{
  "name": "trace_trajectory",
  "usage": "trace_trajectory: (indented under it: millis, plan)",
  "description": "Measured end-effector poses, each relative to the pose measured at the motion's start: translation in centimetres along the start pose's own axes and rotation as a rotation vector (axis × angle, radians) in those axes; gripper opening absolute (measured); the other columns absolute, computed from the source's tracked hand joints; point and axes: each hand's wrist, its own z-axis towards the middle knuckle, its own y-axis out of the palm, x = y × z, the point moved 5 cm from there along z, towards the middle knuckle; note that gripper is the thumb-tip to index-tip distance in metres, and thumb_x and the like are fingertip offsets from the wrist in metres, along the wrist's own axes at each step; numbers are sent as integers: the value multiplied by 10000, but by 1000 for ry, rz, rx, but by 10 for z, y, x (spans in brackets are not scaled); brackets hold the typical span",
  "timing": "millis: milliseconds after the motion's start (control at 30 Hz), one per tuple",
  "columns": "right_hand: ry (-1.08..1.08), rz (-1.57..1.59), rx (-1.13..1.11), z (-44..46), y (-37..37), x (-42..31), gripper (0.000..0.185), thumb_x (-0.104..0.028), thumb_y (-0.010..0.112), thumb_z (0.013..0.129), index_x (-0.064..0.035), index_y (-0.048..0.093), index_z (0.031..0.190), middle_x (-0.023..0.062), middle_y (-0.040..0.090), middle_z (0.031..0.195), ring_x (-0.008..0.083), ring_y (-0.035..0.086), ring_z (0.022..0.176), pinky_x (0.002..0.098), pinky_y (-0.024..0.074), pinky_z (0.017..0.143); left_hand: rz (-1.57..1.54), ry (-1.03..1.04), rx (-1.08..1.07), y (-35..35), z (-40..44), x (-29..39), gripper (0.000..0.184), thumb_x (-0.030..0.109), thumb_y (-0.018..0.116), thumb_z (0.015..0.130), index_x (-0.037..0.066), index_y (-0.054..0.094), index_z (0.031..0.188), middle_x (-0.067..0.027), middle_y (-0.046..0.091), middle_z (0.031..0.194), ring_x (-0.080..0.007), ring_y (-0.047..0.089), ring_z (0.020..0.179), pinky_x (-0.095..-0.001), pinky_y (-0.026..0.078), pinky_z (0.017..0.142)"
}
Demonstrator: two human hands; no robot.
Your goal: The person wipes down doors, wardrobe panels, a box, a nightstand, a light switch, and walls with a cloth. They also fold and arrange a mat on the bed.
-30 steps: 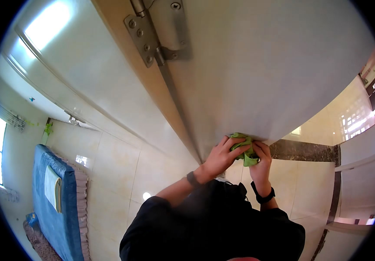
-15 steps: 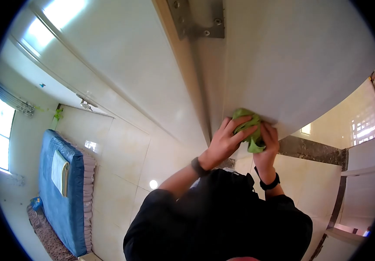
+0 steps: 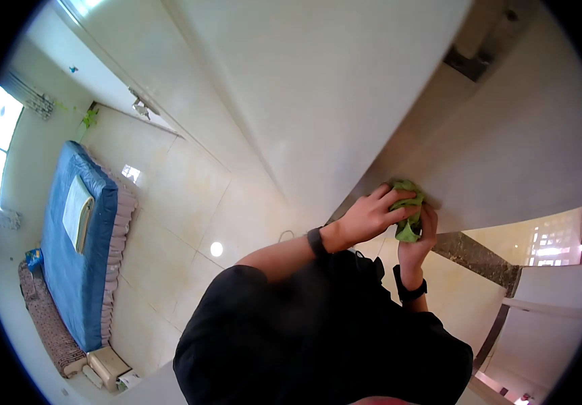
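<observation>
A crumpled green cloth is bunched between my two hands beside the pale panel at the door frame. My left hand has its fingers curled over the cloth from the left. From the right, my right hand grips the same cloth, its fingers partly hidden behind the folds. The white door stands to the left of the hands, its edge running down close to them. Whether the cloth presses on the panel is hard to make out.
A metal hinge sits high between door and panel. On the left, a blue bed carries a folded pale item. A door handle shows on another white door. A dark stone threshold crosses the tiled floor.
The view has turned, so the door fills more of the middle and the hinge appears farther right. Both hands and the cloth appear slightly farther right, still gripping.
</observation>
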Motion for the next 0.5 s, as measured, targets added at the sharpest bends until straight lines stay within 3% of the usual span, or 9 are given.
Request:
trace_trajectory:
  millis: [67,167,333,500]
  plan:
    - [47,35,-52,-6,12,2,405,14,709,763,36,620,1158,175,600,1167,328,611,1039,393,499,892,25,-19,-23,-4,-8,-4,477,31,635,728,153,609,1188,-31,546,1244,-263,542,973,-314,558,648]
    - [10,89,-103,-3,19,-22,416,-2,709,769,37,610,1171,176,600,1165,335,610,1041,391,501,888,-20,-33,-78,-28,-14,0,504,19,629,706,157,638,1190,-49,551,1266,-268,544,973,-335,550,724]
    - [-258,73,51,0,32,-89,458,-81,761,760,20,592,1173,192,585,1129,325,598,980,393,509,826,-47,145,46,-97,-26,-1,457,43,617,750,168,658,1187,-79,551,1309,-255,539,822,-315,484,700]
    - [-227,-39,158,-15,77,-120,454,-75,779,721,4,622,1140,147,555,1119,292,558,978,371,480,810,-136,81,34,-134,-41,-43,525,24,634,690,182,650,1190,-51,578,1265,-257,543,823,-330,485,662]
